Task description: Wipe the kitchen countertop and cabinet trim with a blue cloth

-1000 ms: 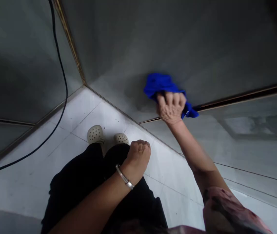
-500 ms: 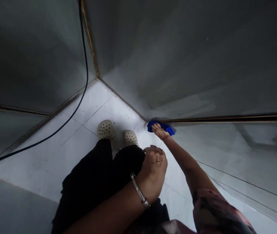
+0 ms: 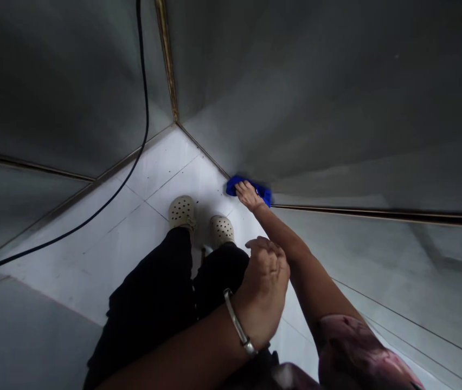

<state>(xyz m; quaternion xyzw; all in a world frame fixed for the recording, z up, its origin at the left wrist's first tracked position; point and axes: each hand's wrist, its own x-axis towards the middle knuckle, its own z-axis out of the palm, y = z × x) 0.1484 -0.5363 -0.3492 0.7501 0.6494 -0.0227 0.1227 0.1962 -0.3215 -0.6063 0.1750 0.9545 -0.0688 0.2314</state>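
My right hand (image 3: 249, 195) presses a blue cloth (image 3: 234, 184) into the angle where the grey wall panel meets the white floor. Its fingers are bent over the cloth, which spreads out on both sides of the hand. In the foreground, my left hand (image 3: 265, 287) is closed, with curled fingers and its back towards me, near my right knee. Its palm is hidden, so whatever it may hold does not show. A silver bracelet (image 3: 236, 319) circles the left wrist.
A black cable (image 3: 127, 176) curves down the left side and across the floor (image 3: 92, 244). Grey panels (image 3: 316, 97) with brown edge strips meet in a corner ahead. My feet, in beige clogs (image 3: 182, 211), stand close by. Small dark specks dot the tiles.
My right hand has slid the blue cloth leftward and farther along the panel's base, towards the corner. My left hand has shifted slightly right and stays closed. The view has moved a little.
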